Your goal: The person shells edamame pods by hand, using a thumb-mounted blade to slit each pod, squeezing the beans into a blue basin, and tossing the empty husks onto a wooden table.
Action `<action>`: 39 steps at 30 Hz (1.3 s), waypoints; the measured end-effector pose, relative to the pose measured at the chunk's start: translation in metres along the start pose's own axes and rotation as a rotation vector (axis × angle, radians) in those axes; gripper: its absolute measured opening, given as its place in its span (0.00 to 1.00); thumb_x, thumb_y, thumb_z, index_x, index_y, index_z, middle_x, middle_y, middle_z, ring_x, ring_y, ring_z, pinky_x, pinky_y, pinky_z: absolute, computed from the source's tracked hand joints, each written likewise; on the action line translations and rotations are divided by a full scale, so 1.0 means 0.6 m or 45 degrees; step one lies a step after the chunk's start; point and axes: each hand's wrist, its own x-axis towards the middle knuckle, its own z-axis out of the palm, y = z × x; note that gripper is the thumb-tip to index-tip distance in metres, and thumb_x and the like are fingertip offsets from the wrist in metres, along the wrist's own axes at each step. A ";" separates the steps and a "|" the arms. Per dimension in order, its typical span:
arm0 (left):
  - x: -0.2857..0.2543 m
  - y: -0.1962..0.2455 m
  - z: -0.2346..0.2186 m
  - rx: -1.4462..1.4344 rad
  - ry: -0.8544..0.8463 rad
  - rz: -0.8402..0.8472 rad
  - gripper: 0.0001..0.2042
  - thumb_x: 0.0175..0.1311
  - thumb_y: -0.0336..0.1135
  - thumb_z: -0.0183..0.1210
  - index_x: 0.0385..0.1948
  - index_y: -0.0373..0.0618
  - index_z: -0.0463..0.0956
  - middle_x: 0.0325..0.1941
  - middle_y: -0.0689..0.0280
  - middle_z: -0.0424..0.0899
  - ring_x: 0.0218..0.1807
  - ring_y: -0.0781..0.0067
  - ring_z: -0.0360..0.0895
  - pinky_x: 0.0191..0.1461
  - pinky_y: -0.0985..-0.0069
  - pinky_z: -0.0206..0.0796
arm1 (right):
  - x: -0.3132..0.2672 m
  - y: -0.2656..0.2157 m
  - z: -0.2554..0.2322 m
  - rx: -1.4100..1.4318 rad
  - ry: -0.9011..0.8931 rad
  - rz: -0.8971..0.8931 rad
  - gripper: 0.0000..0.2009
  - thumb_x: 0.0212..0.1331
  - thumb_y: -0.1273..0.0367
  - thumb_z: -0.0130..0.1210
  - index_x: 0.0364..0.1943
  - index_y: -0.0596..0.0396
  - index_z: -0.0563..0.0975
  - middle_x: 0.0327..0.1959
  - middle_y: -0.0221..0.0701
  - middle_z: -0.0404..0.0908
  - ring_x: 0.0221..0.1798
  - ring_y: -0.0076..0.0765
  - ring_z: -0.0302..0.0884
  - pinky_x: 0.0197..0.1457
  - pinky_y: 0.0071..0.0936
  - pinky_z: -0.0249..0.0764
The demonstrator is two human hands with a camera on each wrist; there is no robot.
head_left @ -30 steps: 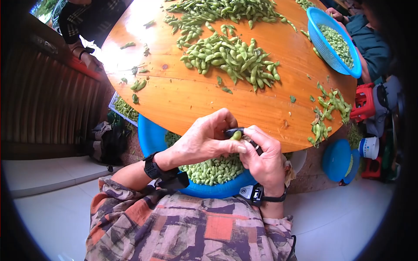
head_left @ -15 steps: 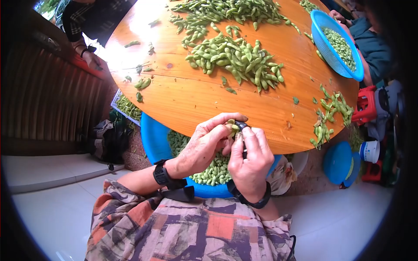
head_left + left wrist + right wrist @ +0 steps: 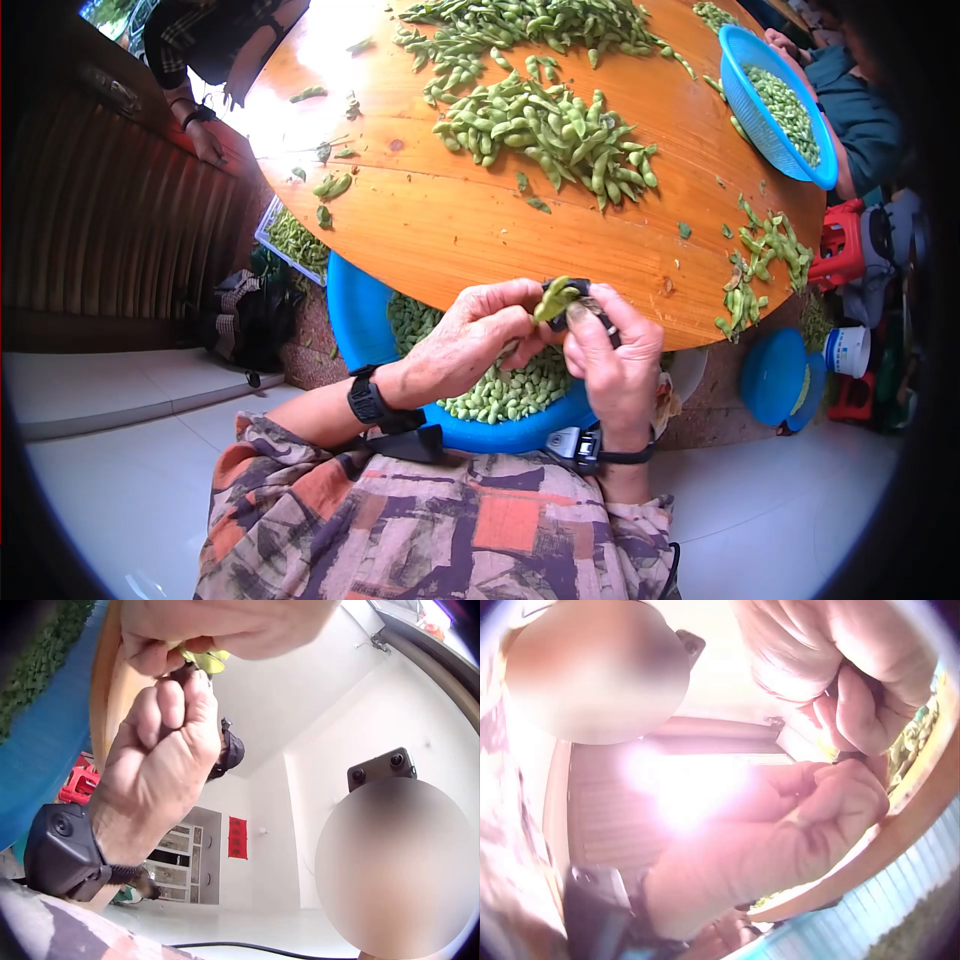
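Hands [image 3: 480, 335] [image 3: 615, 365] pinch pod [image 3: 556, 297] (no legible writing).

Pod heap [image 3: 545, 130] on round wooden table [image 3: 450, 230]; blue colander [image 3: 775, 100] far right; red stool [image 3: 835, 238] beyond.

Green pods [image 3: 545, 128], orange-brown wooden table [image 3: 450, 225], blue basin [image 3: 350, 310], patchwork-patterned sleeve [image 3: 300, 490].
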 end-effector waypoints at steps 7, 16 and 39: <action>0.004 0.111 -0.008 1.647 -0.257 0.375 0.08 0.65 0.27 0.60 0.44 0.41 0.82 0.38 0.57 0.86 0.38 0.61 0.85 0.45 0.71 0.77 | -0.046 -0.117 -0.204 -1.044 -0.473 -0.261 0.11 0.52 0.80 0.53 0.39 0.68 0.80 0.20 0.32 0.75 0.20 0.23 0.69 0.24 0.26 0.64; 0.178 0.160 -0.080 2.431 0.122 1.013 0.11 0.58 0.22 0.58 0.42 0.41 0.81 0.38 0.59 0.76 0.40 0.56 0.78 0.39 0.65 0.73 | -0.056 -0.087 -0.205 -1.032 0.228 -0.149 0.14 0.57 0.80 0.53 0.47 0.64 0.81 0.21 0.29 0.77 0.19 0.18 0.68 0.22 0.20 0.61; 0.016 0.033 -0.013 0.791 0.239 0.265 0.05 0.71 0.30 0.57 0.37 0.38 0.77 0.25 0.72 0.76 0.26 0.87 0.70 0.27 0.85 0.62 | 0.027 0.006 -0.015 0.435 -0.189 0.253 0.15 0.68 0.76 0.53 0.56 0.69 0.74 0.23 0.22 0.70 0.19 0.13 0.60 0.19 0.15 0.55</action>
